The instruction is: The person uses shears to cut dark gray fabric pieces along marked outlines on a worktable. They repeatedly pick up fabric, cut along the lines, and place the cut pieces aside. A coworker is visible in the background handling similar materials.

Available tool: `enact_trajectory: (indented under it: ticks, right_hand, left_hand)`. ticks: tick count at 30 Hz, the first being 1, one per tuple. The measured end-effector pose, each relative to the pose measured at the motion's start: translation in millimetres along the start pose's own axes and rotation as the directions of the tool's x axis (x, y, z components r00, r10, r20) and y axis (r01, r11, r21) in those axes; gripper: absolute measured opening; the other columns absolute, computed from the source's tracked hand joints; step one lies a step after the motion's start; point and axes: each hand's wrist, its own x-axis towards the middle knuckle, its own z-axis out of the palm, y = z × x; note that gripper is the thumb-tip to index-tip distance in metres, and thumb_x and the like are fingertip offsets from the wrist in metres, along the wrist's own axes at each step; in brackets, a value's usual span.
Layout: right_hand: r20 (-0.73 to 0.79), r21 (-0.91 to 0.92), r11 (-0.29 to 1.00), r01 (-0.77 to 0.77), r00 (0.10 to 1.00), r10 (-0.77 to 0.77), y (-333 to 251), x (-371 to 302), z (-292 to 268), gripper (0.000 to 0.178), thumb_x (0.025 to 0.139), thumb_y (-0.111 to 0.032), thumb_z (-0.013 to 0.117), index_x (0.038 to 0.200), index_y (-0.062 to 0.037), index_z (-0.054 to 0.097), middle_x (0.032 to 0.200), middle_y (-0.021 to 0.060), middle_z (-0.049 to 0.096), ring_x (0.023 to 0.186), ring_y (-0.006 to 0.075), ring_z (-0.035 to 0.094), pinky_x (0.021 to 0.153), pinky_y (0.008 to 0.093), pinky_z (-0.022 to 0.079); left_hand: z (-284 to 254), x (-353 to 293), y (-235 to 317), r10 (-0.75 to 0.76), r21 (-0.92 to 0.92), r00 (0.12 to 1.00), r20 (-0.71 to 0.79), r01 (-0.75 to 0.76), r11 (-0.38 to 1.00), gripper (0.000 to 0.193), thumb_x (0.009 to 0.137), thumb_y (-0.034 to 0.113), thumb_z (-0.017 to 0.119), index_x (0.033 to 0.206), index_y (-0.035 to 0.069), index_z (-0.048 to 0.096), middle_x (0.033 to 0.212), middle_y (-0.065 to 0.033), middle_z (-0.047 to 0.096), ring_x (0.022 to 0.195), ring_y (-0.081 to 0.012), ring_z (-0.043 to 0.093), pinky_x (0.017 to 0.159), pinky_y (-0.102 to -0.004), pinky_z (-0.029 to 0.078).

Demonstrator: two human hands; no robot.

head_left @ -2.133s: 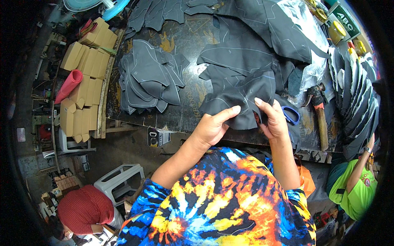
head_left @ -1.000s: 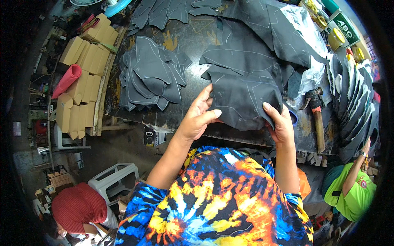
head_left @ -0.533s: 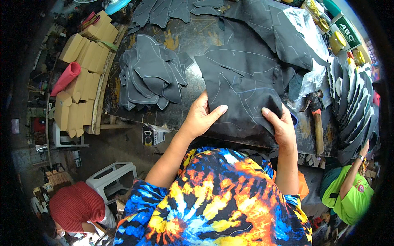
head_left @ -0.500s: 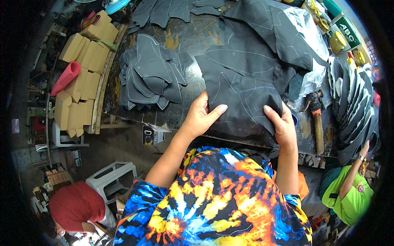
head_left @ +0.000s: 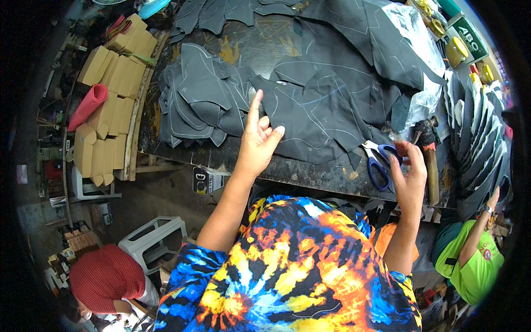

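Note:
A thin, dark grey leather-like sheet (head_left: 298, 119) lies on the table, marked with pale pattern lines. At its left edge is my left hand (head_left: 258, 138), index finger stretched out and thumb apart over the sheet; I see nothing gripped in it. My right hand (head_left: 409, 169) is off the sheet, fingers curved and thumb apart, beside the blue handles of a pair of scissors (head_left: 378, 166). The scissors rest on the table at the sheet's right corner. Left of my left hand lies a pile of cut grey pieces (head_left: 196, 102).
A hammer (head_left: 429, 166) lies right of the scissors, near stacked grey pieces with white edges (head_left: 475, 130). More dark sheets (head_left: 381, 50) and clear plastic (head_left: 423, 102) lie behind. Tan box-like blocks (head_left: 113, 110) stand left. A co-worker in a green shirt (head_left: 470, 257) is at right, another in red (head_left: 108, 276) lower left.
My right hand has let go of the sheet and moved right and down to the scissors, now uncovered. The sheet lies flatter; my left hand has shifted slightly left, index finger extended.

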Motion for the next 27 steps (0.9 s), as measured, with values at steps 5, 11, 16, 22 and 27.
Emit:
enact_trajectory:
  ticks: [5,11,16,22,27]
  right_hand:
    - [0.102,-0.204,0.970,0.129,0.989,-0.110,7.6,-15.3,-5.1,0.041,0.076,-0.004,0.073,0.115,0.0013,0.061,0.108,0.0174,0.061,0.104,0.0348,0.058,0.093,0.0405,0.046]
    - [0.131,-0.223,0.967,0.122,0.987,-0.094,3.5,-14.5,-0.8,0.042,0.075,-0.004,0.073,0.115,0.0003,0.061,0.105,0.0167,0.060,0.102,0.0352,0.058,0.091,0.0414,0.046]
    - [0.187,-0.231,0.963,0.139,0.978,-0.097,2.3,-12.1,0.9,0.036,0.076,-0.004,0.072,0.110,0.0007,0.062,0.099,0.0166,0.061,0.098,0.0355,0.059,0.086,0.0424,0.047]
    - [0.311,-0.308,0.939,0.154,0.949,-0.054,2.3,-14.4,-12.4,0.032,0.078,-0.007,0.070,0.107,0.0008,0.060,0.094,0.0175,0.061,0.093,0.0377,0.060,0.081,0.0449,0.048]
    - [0.346,-0.320,0.919,0.230,0.931,-0.113,-1.4,-19.6,-18.7,0.037,0.074,-0.008,0.071,0.108,0.0009,0.060,0.091,0.0189,0.060,0.089,0.0389,0.060,0.079,0.0461,0.048]
  left_hand:
    - [5.0,-0.5,0.8,0.004,-0.042,1.000,-0.017,-0.005,0.999,0.077,0.090,-0.010,0.056,0.156,0.009,0.023,0.118,-0.0095,0.057,0.099,-0.0113,0.058,0.082,-0.0214,0.047]
    - [24.9,-10.4,17.0,0.457,0.783,0.888,-0.049,-0.250,0.569,0.053,0.084,-0.003,0.063,0.135,0.010,0.056,0.121,-0.0135,0.060,0.118,-0.0293,0.054,0.100,-0.0387,0.044]
    - [49.3,-20.6,20.7,0.248,0.777,0.908,0.338,-0.418,0.471,0.033,0.081,0.005,0.065,0.114,0.007,0.070,0.104,-0.0057,0.061,0.096,-0.0269,0.056,0.081,-0.0390,0.048]
    - [54.4,-19.0,14.4,0.264,0.831,0.862,0.434,-0.495,0.252,0.040,0.081,0.007,0.063,0.120,0.008,0.067,0.104,-0.0052,0.058,0.092,-0.0253,0.054,0.078,-0.0381,0.047]
    - [54.3,-17.9,17.7,0.188,0.848,0.857,0.479,-0.507,0.153,0.047,0.079,0.005,0.063,0.126,0.010,0.065,0.106,-0.0060,0.058,0.094,-0.0257,0.055,0.080,-0.0383,0.047]
